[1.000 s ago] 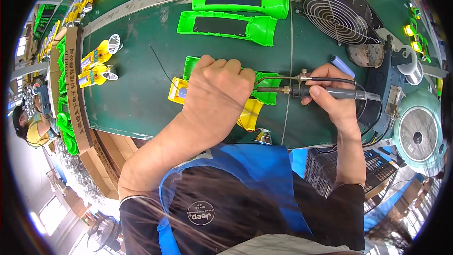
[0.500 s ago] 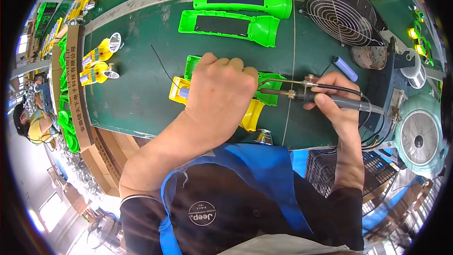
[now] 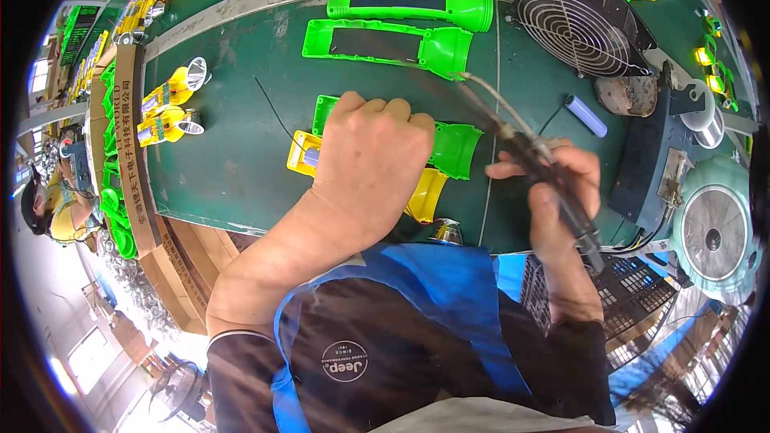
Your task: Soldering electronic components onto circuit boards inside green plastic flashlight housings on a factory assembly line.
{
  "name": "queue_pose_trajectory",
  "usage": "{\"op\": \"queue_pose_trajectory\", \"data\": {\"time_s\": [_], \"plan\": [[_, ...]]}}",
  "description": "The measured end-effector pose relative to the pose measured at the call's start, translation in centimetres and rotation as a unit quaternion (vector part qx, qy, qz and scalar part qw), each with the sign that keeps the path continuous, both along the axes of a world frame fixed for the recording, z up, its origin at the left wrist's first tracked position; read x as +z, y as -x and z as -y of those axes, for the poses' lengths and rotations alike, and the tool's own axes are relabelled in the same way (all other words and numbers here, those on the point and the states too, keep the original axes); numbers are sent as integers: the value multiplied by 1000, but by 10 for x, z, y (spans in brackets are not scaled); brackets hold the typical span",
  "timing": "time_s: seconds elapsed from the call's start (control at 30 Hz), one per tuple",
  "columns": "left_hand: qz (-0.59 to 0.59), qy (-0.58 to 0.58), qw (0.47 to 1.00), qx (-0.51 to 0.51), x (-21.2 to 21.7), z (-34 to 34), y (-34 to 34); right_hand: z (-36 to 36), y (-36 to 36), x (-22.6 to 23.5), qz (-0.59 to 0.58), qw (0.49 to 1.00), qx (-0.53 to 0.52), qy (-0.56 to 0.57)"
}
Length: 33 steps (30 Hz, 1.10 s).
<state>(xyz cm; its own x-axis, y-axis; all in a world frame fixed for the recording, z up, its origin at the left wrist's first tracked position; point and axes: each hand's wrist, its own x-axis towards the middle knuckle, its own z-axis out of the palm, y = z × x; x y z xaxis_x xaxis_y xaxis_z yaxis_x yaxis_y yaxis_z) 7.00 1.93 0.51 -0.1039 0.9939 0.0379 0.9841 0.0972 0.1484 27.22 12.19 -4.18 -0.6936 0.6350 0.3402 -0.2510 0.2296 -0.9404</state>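
My left hand [image 3: 373,164] is closed, knuckles up, over a green flashlight shell [image 3: 455,152]; its fingertips are hidden underneath. Below the shell, partly covered by the same hand, lies a yellow flashlight body [image 3: 427,195] with a shiny reflector [image 3: 447,231] at its end. A purple battery cell shows beside the wrist, and a thin black wire [image 3: 273,107] sticks up from there. My right hand [image 3: 565,188] grips a soldering iron [image 3: 553,184], blurred by motion. A thin solder feed tube [image 3: 501,103] runs along the iron, tilted up and left, its tip apart from the shell.
Two green flashlight shells [image 3: 411,2] with dark panels lie farther back. Yellow flashlight bodies [image 3: 166,124] sit at left beside a cardboard box [image 3: 128,136]. A black fan [image 3: 577,28], a loose purple battery [image 3: 586,115], a solder spool [image 3: 707,124] and a round pale-green fan [image 3: 712,236] stand right.
My right hand has swung the soldering iron away from the work beside my left hand, turning its tip up and its rear end down toward me. My left hand has barely moved.
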Motion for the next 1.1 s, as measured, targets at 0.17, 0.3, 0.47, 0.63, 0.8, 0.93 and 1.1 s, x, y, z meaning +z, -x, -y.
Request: {"op": "queue_pose_trajectory", "data": {"time_s": [0.17, 0.3, 0.47, 0.63, 0.8, 0.93, 1.1], "plan": [[9, 5, 1000, -5, 3, -1, 0, 14, 14, -12, 17, 995, -5, -103], [9, 6, 1000, -4, 3, 0, 1, 16, 13, -14, 2, 994, -5, -109], [3, 2, 1000, 10, -3, 4, 2, 19, -4, -1, -19, 997, -50, 52], [10, -8, 1000, 5, -2, 1, 1, 18, -25, -7, 0, 981, -132, 143], [14, -6, 1000, 1, -4, 4, 4, 21, -25, -16, -6, 982, -137, 128], [65, -19, 997, -44, 1, 11, 13, 20, -24, -17, 13, 985, -141, 103], [86, -49, 995, 8, 53, 81, 30, 21, -21, -16, -37, 977, -170, 126]]}}
